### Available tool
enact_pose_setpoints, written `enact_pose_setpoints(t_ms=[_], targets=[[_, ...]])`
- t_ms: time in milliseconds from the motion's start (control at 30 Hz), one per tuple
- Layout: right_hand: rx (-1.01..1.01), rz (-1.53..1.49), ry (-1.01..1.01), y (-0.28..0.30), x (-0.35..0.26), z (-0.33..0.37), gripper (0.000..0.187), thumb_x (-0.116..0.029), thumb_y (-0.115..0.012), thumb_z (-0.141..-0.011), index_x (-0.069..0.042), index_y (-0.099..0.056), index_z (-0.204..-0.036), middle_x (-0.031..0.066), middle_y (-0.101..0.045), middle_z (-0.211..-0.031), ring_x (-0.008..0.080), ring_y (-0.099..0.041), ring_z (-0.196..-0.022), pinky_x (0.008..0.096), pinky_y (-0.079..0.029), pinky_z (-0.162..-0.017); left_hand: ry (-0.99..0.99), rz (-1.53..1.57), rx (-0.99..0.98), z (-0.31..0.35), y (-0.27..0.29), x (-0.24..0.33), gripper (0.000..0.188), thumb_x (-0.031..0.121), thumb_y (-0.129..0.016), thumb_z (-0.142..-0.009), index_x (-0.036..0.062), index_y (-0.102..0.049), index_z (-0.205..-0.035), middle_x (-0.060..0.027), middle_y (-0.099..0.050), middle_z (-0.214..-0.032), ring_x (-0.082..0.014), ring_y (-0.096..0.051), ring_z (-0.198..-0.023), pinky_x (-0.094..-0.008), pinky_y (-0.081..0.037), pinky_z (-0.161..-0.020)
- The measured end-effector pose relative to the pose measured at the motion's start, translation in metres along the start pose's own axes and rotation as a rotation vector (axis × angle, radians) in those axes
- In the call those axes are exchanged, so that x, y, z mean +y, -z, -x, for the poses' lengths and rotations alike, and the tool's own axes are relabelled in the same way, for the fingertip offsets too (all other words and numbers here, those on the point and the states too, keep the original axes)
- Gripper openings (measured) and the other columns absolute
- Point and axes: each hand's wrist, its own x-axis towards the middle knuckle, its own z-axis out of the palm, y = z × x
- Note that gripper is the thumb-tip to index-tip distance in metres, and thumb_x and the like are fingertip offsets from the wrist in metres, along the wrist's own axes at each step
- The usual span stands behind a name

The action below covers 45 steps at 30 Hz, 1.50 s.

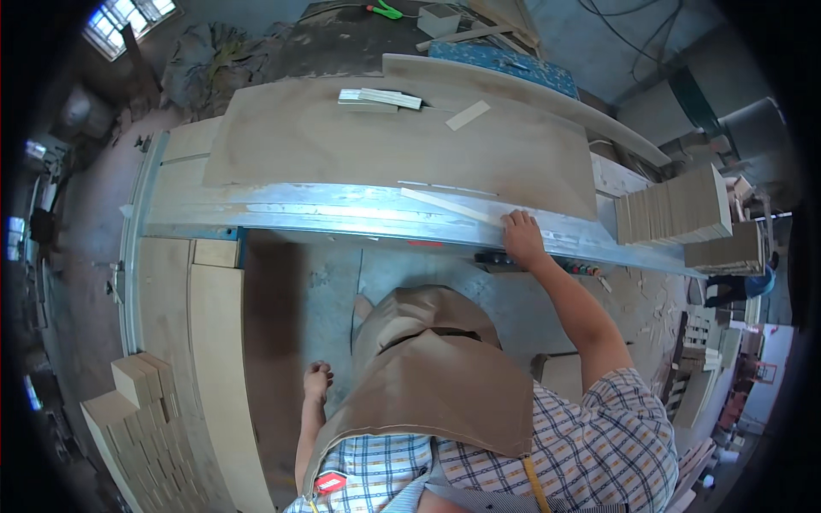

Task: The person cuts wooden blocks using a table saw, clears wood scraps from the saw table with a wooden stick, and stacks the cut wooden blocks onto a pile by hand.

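My right hand (522,238) reaches forward to the bright metal rail (342,209) along the near edge of the saw table. Its fingers are closed on the near end of a thin pale wood strip (449,205), which slants away to the left across the metal. My left hand (318,379) hangs low beside my brown apron (428,385), away from the table. Its fingers are loosely curled with nothing seen in them. Beyond the rail lies a wide brown board (299,137), with a few short flat wood pieces (380,99) and one loose slat (467,115) on top.
Stacks of cut boards (676,205) stand at the table's right end. On the left is a side table (167,291) with a long panel (218,368) and piled blocks (145,427). Offcuts litter the floor at right. Another person (742,286) is far right.
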Motion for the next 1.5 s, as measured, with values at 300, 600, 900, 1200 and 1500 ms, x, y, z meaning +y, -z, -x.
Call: enact_pose_setpoints(t_ms=[300, 600, 900, 1200, 1500], targets=[[-0.093, -0.832, -0.046, -0.011, -0.16, -0.097, 0.025, -0.017, -0.053, -0.102, 0.005, -0.062, -0.111, 0.0286, -0.062, -0.104, 0.045, -0.06, -0.101, 0.0537, -0.048, -0.088, 0.002, -0.346, -0.05, 0.006, -0.057, 0.01, 0.038, 0.022, -0.068, -0.097, 0.0018, -0.065, -0.129, -0.0117, -0.073, -0.106, -0.0209, -0.07, -0.086, -0.0362, -0.057, -0.071], [-0.216, -1.263, -0.542, -0.044, -0.265, -0.211, 0.034, -0.027, -0.047, -0.105, 0.002, -0.065, -0.105, 0.0143, -0.07, -0.086, 0.0214, -0.067, -0.066, 0.0392, -0.053, -0.063, 0.017, -0.182, -0.055, -0.036, 0.002, 0.03, 0.044, 0.022, -0.068, -0.096, 0.0026, -0.06, -0.135, -0.0107, -0.073, -0.107, -0.0209, -0.071, -0.087, -0.0366, -0.056, -0.072], [0.137, -1.458, -0.744, -0.056, -0.19, -0.123, 0.027, -0.025, -0.052, -0.104, -0.003, -0.062, -0.093, 0.0021, -0.054, -0.07, 0.0117, -0.051, -0.053, 0.031, -0.042, -0.047, 0.084, -0.492, -0.096, -0.049, 0.013, 0.089, 0.043, 0.019, -0.069, -0.096, 0.0014, -0.063, -0.134, -0.0132, -0.074, -0.112, -0.0223, -0.073, -0.095, -0.0386, -0.058, -0.078], [0.335, -1.201, -1.156, -0.003, 0.03, -0.064, 0.028, -0.024, -0.047, -0.103, 0.0, -0.061, -0.096, 0.0086, -0.057, -0.071, 0.015, -0.051, -0.051, 0.0311, -0.044, -0.044, -0.018, -0.659, -0.223, -0.107, -0.001, 0.133, 0.05, 0.02, -0.069, -0.094, -0.002, -0.062, -0.138, -0.0214, -0.072, -0.122, -0.0297, -0.074, -0.104, -0.0411, -0.058, -0.09], [0.334, -0.908, -0.914, -0.042, -0.065, -0.016, 0.03, -0.023, -0.053, -0.104, 0.003, -0.064, -0.112, 0.0203, -0.069, -0.102, 0.0373, -0.067, -0.093, 0.0445, -0.053, -0.086, -0.187, -0.753, -0.289, -0.105, -0.011, 0.179, 0.046, 0.018, -0.066, -0.095, -0.0053, -0.063, -0.135, -0.0214, -0.072, -0.122, -0.0333, -0.07, -0.111, -0.0416, -0.054, -0.096]])
